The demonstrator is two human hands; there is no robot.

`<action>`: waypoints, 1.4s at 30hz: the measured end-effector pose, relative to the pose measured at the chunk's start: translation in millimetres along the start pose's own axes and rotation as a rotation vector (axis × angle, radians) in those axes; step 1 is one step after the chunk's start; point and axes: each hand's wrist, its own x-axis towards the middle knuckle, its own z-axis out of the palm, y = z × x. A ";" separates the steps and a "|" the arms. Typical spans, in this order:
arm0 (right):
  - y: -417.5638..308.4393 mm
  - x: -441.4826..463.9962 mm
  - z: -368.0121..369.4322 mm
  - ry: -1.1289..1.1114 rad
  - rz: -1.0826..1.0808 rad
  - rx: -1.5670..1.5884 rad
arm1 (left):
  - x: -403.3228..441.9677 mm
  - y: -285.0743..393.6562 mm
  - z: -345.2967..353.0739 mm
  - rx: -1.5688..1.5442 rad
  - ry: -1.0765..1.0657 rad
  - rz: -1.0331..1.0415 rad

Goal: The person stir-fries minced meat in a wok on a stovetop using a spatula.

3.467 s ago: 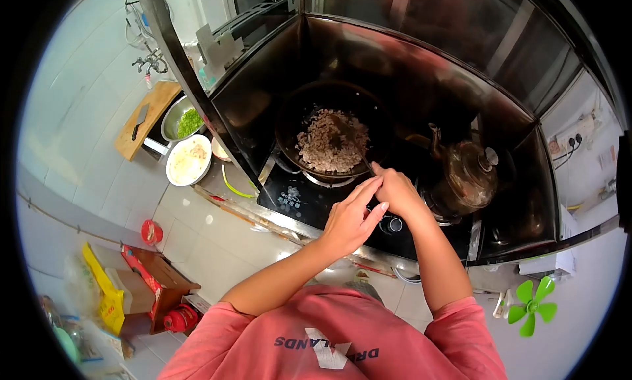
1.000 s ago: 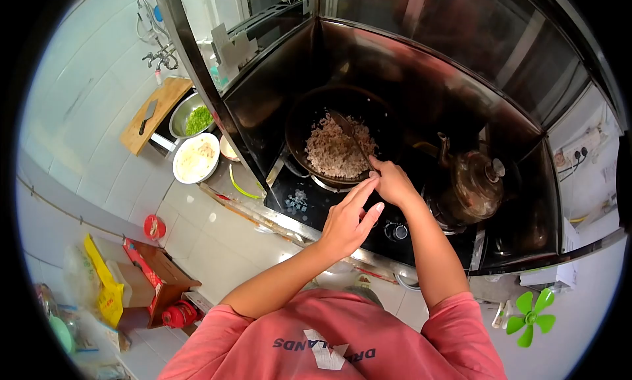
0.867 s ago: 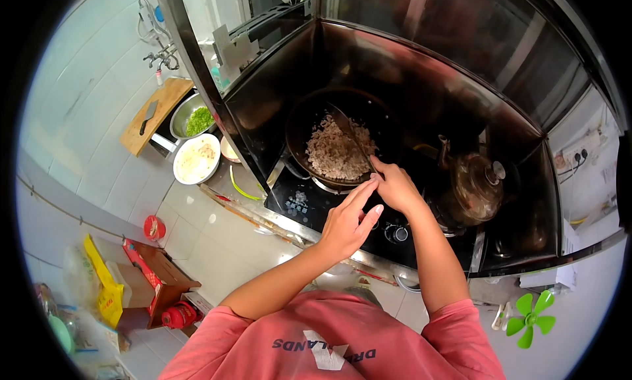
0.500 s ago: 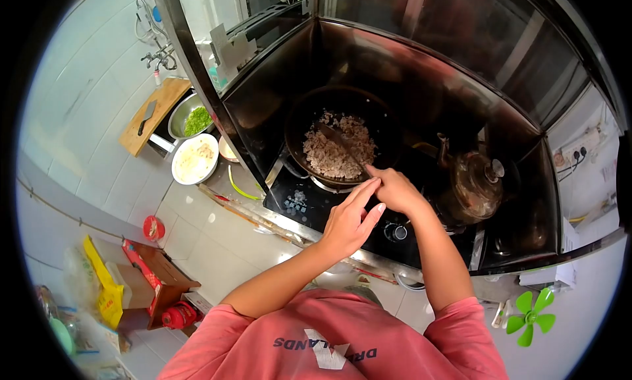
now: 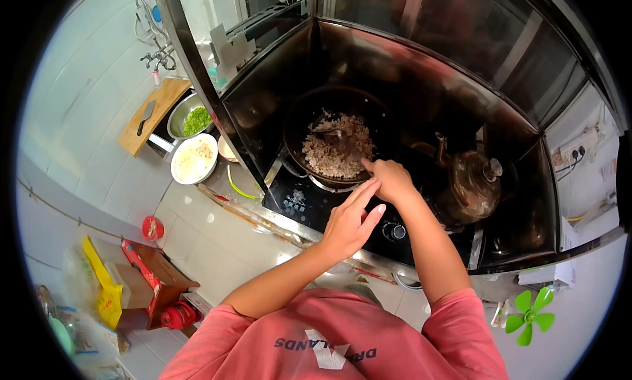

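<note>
In the head view, crumbled minced meat [image 5: 329, 157] lies in a dark wok [image 5: 294, 120] on the stove. My right hand [image 5: 390, 180] is closed around the handle of a spatula [image 5: 339, 135], its forefinger stretched along it. The spatula's blade rests among the meat and is slightly blurred; most of the handle is hidden by the hand. Just left of that wrist, my left hand [image 5: 354, 217] is held flat with its fingers out and nothing in it. Its fingertips are close to the right hand; I cannot tell whether they touch.
A kettle [image 5: 475, 186] stands right of the wok, near a stove knob [image 5: 394, 232]. To the left are a pan of chopped greens [image 5: 196, 121], a white bowl [image 5: 195, 159], and a cutting board [image 5: 164, 93] bearing a cleaver [image 5: 146, 115]. Metal splash panels [image 5: 421, 64] surround the stove.
The spatula has turned and shifted within the meat, and my right hand has moved slightly left and up. My left hand stays almost where it was.
</note>
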 end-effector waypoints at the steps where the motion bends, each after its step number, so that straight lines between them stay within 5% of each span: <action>1: -8.7 -4.5 -9.4 -0.028 0.001 0.004 | -0.9 -0.1 -0.3 0.001 -0.002 -0.008; 22: -17.0 4.8 -11.7 -0.004 0.047 -0.046 | -5.8 3.1 -3.7 -0.013 0.016 0.021; 26: 0.0 -17.3 -17.8 0.017 -0.043 -0.008 | -7.0 3.2 -3.4 -0.023 0.036 0.018; 30: 7.9 -44.0 -43.8 0.012 0.135 0.157 | -6.5 2.6 -2.5 -0.038 0.029 0.025; 40: 9.2 -50.1 -11.4 0.037 0.142 0.500 | -6.1 2.9 -1.4 -0.037 -0.027 0.000; 42: 8.8 -51.8 -14.2 0.096 0.135 0.365 | -6.5 0.6 -1.5 -0.033 -0.016 0.010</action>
